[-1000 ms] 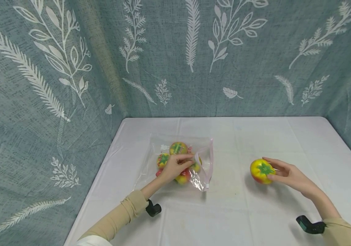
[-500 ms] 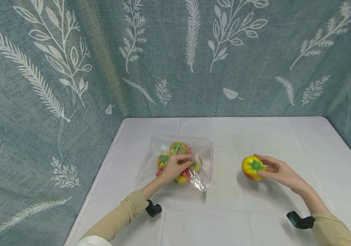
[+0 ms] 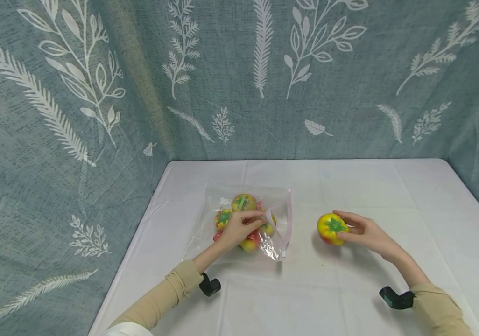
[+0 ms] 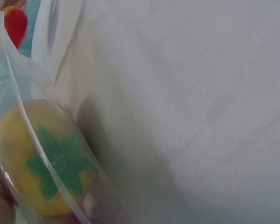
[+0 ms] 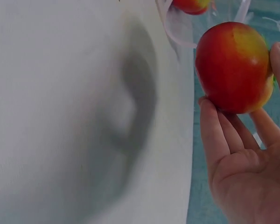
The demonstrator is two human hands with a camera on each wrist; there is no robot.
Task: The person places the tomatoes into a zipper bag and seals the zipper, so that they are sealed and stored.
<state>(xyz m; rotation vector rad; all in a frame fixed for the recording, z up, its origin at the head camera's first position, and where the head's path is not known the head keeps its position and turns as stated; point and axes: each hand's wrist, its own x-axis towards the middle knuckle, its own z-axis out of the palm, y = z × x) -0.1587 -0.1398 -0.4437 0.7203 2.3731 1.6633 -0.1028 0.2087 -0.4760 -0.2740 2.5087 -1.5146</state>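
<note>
My left hand [image 3: 239, 229] pinches the upper layer of a clear plastic zip bag [image 3: 212, 196], close to its pink-edged mouth, which faces right. Several yellow-and-red fruits with green star-shaped tops lie inside the bag, among them one fruit [image 3: 243, 202] at the back. The left wrist view shows a bagged fruit [image 4: 18, 135] through the plastic. To the right of the bag, my right hand [image 3: 367, 235] holds another such fruit [image 3: 331, 228] by its side between thumb and fingers. From the right wrist, this fruit [image 5: 231, 65] shows its red underside, its shadow falling on the cloth.
A white cloth [image 3: 306, 294] covers the table. Behind and to the left hangs a blue-green curtain [image 3: 231, 70] with white leaf prints. Black wrist cameras [image 3: 396, 297] sit at both cuffs.
My right hand has carried its fruit leftward, nearer the bag's mouth, staying just over the table. The left hand and the bag have hardly moved.
</note>
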